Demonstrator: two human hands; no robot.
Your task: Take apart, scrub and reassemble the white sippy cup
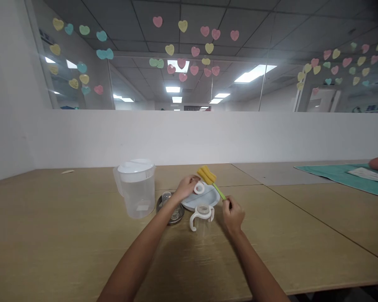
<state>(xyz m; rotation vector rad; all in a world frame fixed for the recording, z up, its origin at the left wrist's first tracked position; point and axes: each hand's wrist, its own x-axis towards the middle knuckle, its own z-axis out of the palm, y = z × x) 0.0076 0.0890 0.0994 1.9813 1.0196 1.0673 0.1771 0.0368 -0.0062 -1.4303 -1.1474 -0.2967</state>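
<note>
My left hand is closed on a small white ring, held over a pale blue-white basin. In my right hand is the green handle of a brush with a yellow sponge head; the head is up beside the ring, above the basin's back edge. A clear bottle with a white two-handled collar stands upright in front of the basin. Left of it, partly behind my left forearm, a dark round dish holds small clear parts.
A lidded translucent pitcher stands left of the dish. On the wooden table, a teal cloth with a white cloth and a reddish object lies far right. A small flat piece is at the back left, near the white wall.
</note>
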